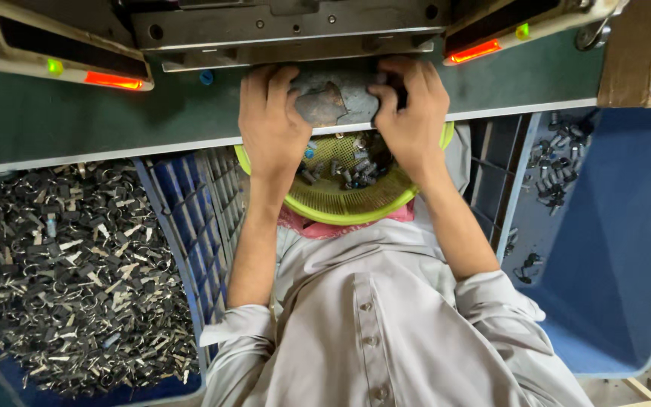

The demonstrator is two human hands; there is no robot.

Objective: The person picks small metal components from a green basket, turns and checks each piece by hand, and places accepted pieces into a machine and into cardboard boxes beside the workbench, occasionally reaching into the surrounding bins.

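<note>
Two hands, left [269,124] and right [412,113], fingers curled, grip worn metal plate [333,98] at its nine and three o'clock edges.

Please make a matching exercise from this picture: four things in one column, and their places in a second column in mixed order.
Things:
1. round yellow-green basket
2. blue crate of small dark metal pieces
3. worn metal plate
4. red lamp

Places:
A. between the left hand and the right hand
B. on the person's lap
C. on the machine, upper right
D. at the person's left side

Pairs: 1-B, 2-D, 3-A, 4-C
</note>
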